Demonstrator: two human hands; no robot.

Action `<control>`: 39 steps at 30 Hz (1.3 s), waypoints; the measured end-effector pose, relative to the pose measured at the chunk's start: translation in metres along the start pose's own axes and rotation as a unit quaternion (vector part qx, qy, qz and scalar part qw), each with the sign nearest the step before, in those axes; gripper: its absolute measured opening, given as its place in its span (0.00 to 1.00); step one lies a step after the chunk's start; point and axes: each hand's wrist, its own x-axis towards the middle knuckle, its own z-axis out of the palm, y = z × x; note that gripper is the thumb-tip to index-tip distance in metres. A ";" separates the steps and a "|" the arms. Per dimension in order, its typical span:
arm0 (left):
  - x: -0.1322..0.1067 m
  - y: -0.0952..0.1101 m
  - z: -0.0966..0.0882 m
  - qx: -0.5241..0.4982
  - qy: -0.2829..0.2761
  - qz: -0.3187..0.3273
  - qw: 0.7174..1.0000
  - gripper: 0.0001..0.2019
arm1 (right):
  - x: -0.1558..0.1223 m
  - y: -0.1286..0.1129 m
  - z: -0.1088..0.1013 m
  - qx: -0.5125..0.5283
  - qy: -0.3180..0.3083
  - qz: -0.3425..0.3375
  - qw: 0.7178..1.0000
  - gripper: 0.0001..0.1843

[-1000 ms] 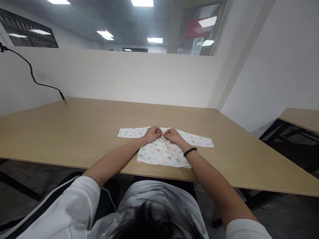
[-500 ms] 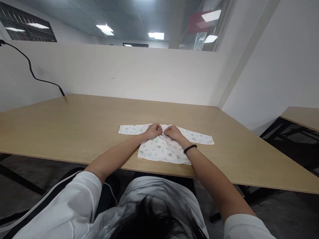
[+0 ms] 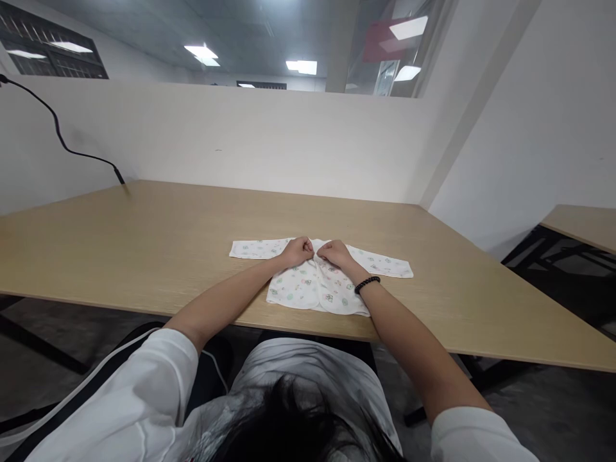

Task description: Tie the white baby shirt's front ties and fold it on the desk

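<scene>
A white baby shirt [image 3: 308, 292] with a small coloured print lies flat on the wooden table [image 3: 144, 247], its sleeves stretched out to both sides. My left hand [image 3: 297, 252] pinches the fabric at the neckline. Just beside it, my right hand [image 3: 335, 254] pinches the opposite edge, and the two hands nearly touch. A black bead bracelet [image 3: 367, 285] circles my right wrist. My forearms rest across the table edge, and my hands hide the collar.
The table meets a white partition wall at the back and a white wall at the right. A black cable [image 3: 60, 131] hangs along the wall at the left. Another table's corner [image 3: 582, 224] stands at the right, beyond a gap.
The view has tilted slightly, so the table and shirt sit a little higher in the picture. My hands stay pinched at the neckline, and the shirt has not visibly shifted.
</scene>
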 end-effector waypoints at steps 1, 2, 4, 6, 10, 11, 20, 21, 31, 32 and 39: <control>0.000 0.000 0.000 0.004 0.002 0.002 1.000 0.05 | 0.002 0.002 -0.001 0.010 -0.008 0.002 1.000 0.07; 0.000 0.000 0.000 0.008 0.005 0.003 1.000 0.05 | 0.003 0.003 -0.003 0.016 -0.014 0.004 1.000 0.08; -0.001 0.000 0.000 0.015 0.007 0.004 1.000 0.05 | 0.004 0.004 -0.005 0.020 -0.019 0.004 1.000 0.09; -0.002 0.001 0.000 0.018 0.005 0.005 1.000 0.04 | 0.003 0.004 -0.007 0.021 -0.023 0.000 1.000 0.09; -0.003 0.002 -0.001 0.023 0.002 0.003 1.000 0.03 | -0.001 0.001 -0.005 0.013 -0.016 -0.009 1.000 0.06; -0.003 0.002 -0.001 0.024 0.003 0.003 1.000 0.03 | -0.002 0.000 -0.004 0.005 -0.008 -0.014 1.000 0.05; -0.002 0.002 -0.001 0.024 0.003 0.000 1.000 0.04 | -0.008 -0.008 0.001 -0.072 0.035 -0.034 0.996 0.05; -0.002 0.003 -0.002 0.025 0.002 -0.001 1.000 0.04 | -0.007 -0.007 0.001 -0.061 0.029 -0.030 0.997 0.05; -0.001 0.000 0.000 0.037 0.012 0.008 0.999 0.03 | 0.009 0.009 0.000 0.014 -0.013 -0.027 0.999 0.11; -0.002 0.000 0.000 0.040 0.014 0.009 0.999 0.03 | 0.010 0.009 0.000 0.019 -0.015 -0.028 0.999 0.11; -0.006 0.004 0.000 0.041 0.009 0.013 0.999 0.06 | 0.010 0.011 0.001 0.043 -0.022 -0.033 0.998 0.11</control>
